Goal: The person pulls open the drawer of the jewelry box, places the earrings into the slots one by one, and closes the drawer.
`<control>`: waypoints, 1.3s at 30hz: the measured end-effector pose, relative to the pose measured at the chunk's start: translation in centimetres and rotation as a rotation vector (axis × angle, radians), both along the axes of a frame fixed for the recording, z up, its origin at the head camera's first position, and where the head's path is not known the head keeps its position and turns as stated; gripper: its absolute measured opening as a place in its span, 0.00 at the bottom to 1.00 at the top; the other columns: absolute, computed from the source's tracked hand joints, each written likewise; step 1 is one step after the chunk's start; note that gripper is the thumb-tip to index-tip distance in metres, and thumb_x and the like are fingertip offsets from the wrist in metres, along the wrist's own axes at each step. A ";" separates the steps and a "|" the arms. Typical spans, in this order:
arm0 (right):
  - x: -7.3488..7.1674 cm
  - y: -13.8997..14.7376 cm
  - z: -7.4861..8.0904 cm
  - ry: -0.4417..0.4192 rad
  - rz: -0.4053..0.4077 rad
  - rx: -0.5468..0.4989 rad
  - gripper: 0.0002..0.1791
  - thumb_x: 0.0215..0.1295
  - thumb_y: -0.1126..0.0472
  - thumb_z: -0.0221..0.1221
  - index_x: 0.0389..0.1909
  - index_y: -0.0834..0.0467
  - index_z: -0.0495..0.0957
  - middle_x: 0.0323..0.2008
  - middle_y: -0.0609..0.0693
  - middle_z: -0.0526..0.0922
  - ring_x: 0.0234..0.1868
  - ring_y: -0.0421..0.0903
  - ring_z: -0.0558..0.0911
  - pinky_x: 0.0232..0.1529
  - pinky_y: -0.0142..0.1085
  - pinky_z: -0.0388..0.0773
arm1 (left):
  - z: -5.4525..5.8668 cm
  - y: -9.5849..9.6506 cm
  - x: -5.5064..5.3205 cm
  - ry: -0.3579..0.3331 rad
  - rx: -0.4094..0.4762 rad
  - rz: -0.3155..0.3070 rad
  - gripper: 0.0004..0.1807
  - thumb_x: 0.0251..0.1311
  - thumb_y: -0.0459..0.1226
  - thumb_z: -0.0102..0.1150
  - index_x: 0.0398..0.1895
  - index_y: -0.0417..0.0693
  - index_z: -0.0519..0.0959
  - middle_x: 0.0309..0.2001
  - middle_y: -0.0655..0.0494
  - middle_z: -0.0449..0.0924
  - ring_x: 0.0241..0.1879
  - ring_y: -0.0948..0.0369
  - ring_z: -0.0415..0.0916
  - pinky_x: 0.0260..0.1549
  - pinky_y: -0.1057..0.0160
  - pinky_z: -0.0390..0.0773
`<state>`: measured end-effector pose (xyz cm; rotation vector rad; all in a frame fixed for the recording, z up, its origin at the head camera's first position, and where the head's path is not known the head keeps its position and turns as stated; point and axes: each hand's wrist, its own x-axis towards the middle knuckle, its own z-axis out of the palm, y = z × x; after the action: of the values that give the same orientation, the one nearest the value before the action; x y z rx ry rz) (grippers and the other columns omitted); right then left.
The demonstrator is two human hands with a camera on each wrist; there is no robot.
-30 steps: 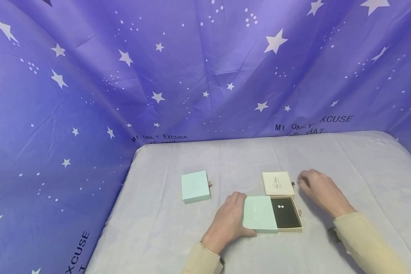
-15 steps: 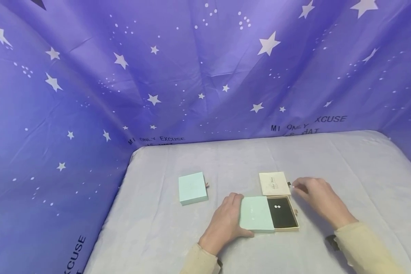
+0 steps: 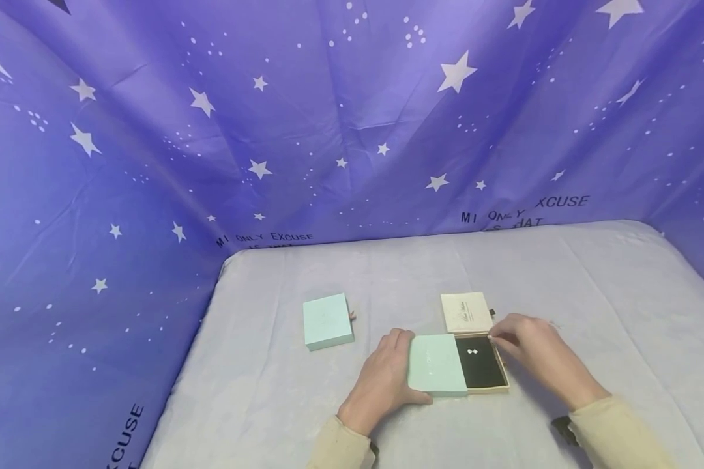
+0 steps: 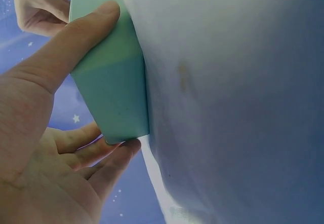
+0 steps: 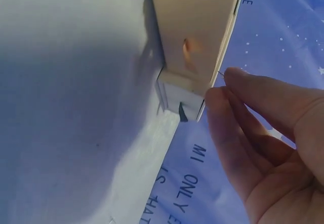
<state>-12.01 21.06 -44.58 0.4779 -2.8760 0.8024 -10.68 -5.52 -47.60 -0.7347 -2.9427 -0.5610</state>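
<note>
My left hand [image 3: 381, 378] grips a mint-green jewellery box [image 3: 437, 365] at its left end; the left wrist view shows the thumb on one side and fingers at the end. The box's drawer [image 3: 487, 391] is slid out to the right. On its black pad [image 3: 484, 374] sit two small shiny white pieces [image 3: 472, 352] like earrings. With thumb and forefinger, my right hand [image 3: 536, 348] pinches a tiny stud earring [image 5: 220, 73] over the drawer's far right corner. Its thin pin shows in the right wrist view; its front is mostly hidden.
A cream box [image 3: 466, 312] with dark print and a black tab lies just behind the drawer. Another mint-green box [image 3: 328, 322] sits further left. Pale cloth [image 3: 258, 391] covers the table, with a purple star-patterned curtain [image 3: 305, 130] around it.
My right hand has come left and nearer, from beside the cream box to over the drawer's corner. The left hand has kept its grip; the head view has shifted slightly.
</note>
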 end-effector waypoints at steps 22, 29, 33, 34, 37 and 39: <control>0.9 -2.3 -1.3 0.047 0.230 0.129 0.07 0.45 0.68 0.73 0.23 0.55 0.85 0.25 0.45 0.85 0.27 0.43 0.83 0.30 0.35 0.83 | -0.1 -0.1 0.0 0.022 -0.005 -0.007 0.56 0.24 0.54 0.85 0.60 0.43 0.68 0.52 0.56 0.72 0.47 0.62 0.72 0.45 0.69 0.79; 1.1 -2.2 -0.9 0.000 0.297 0.126 0.10 0.48 0.69 0.71 0.18 0.50 0.84 0.19 0.38 0.79 0.21 0.33 0.74 0.24 0.32 0.77 | 0.0 -0.1 0.0 0.015 -0.003 -0.005 0.55 0.24 0.54 0.85 0.60 0.44 0.68 0.52 0.56 0.73 0.46 0.62 0.72 0.44 0.69 0.79; 1.2 -2.2 -1.0 -0.002 0.320 0.126 0.12 0.48 0.69 0.70 0.17 0.49 0.84 0.17 0.36 0.74 0.20 0.30 0.68 0.22 0.31 0.73 | 0.1 -0.1 0.0 0.016 -0.002 -0.004 0.55 0.24 0.54 0.85 0.60 0.43 0.69 0.52 0.56 0.73 0.46 0.62 0.71 0.44 0.69 0.79; 1.2 -2.2 -1.0 -0.003 0.320 0.126 0.12 0.48 0.70 0.70 0.16 0.49 0.83 0.17 0.35 0.73 0.20 0.30 0.67 0.21 0.30 0.72 | 0.1 -0.1 0.0 0.016 -0.002 -0.004 0.55 0.24 0.54 0.85 0.60 0.43 0.69 0.52 0.56 0.73 0.46 0.62 0.71 0.45 0.69 0.79; 1.3 -2.3 -1.0 -0.001 0.317 0.120 0.14 0.48 0.70 0.70 0.15 0.48 0.83 0.17 0.34 0.71 0.20 0.29 0.65 0.21 0.29 0.71 | 0.1 -0.1 0.0 0.013 -0.005 -0.004 0.55 0.24 0.54 0.85 0.60 0.43 0.68 0.52 0.56 0.73 0.46 0.62 0.71 0.46 0.68 0.79; 1.4 -2.3 -1.0 0.000 0.313 0.116 0.15 0.48 0.70 0.69 0.15 0.47 0.82 0.17 0.34 0.70 0.21 0.29 0.65 0.21 0.29 0.71 | 0.1 0.0 0.0 0.010 -0.005 -0.003 0.56 0.24 0.54 0.85 0.60 0.43 0.68 0.52 0.56 0.73 0.46 0.62 0.71 0.46 0.68 0.79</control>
<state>-10.65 18.74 -45.61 0.9596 -2.8982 0.6744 -10.65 -5.56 -47.53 -0.7402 -2.9357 -0.5482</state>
